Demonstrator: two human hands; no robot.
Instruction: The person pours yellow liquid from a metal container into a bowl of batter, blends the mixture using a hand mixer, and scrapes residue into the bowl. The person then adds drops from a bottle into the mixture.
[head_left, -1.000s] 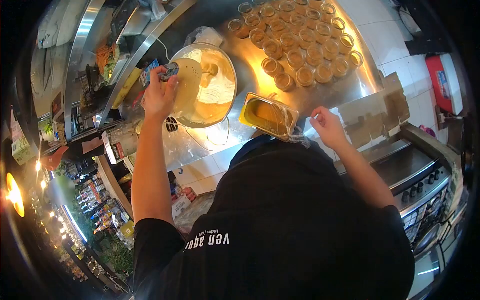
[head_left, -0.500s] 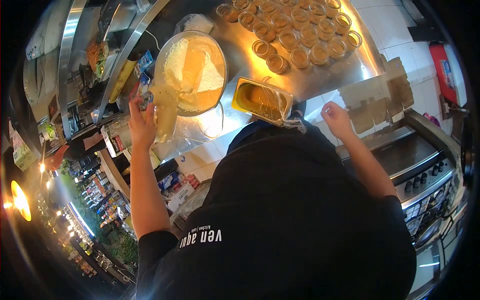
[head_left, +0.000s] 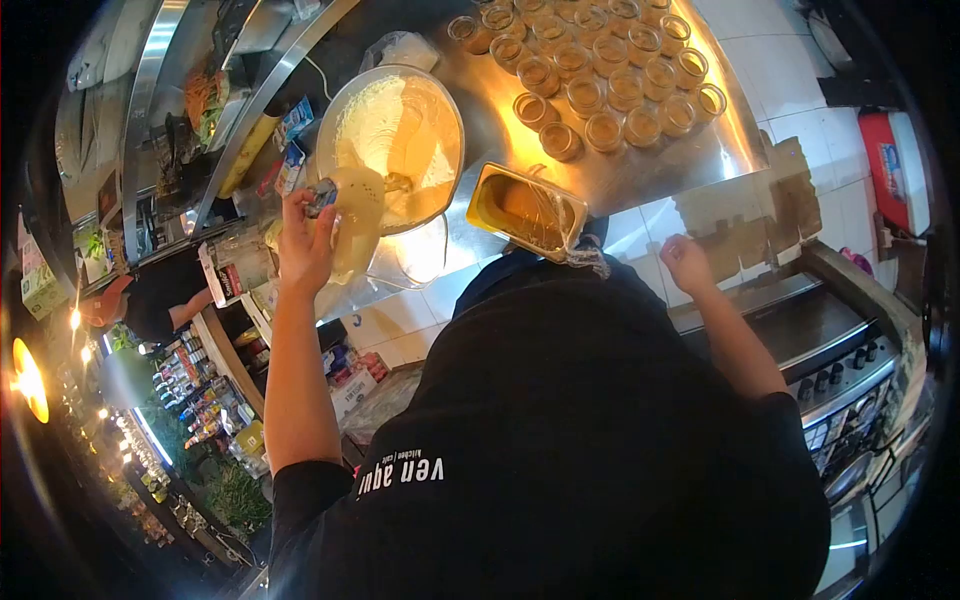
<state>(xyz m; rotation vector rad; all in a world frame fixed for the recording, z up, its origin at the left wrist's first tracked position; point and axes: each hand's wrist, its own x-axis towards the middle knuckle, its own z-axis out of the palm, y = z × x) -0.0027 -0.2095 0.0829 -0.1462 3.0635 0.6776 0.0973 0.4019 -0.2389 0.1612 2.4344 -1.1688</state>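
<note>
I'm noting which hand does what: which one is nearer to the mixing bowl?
Left. The left hand is by the lower-left rim of the mixing bowl, holding a pale tool; the right hand is farther off, beyond the rectangular container.

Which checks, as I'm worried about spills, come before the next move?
1. Left hand gripping the translucent pale-yellow object: ok.
2. Right hand free, nothing visible in it: ok.
3. Pale-yellow object clear of the big round grey bowl of creamy mixture: cannot tell; they overlap in this view.
4. Clear round glass jars upright on the shiny metal table: ok.
5. Yellowish rectangular container set well back from the table's near edge: not ok; it sits at that edge.
</note>
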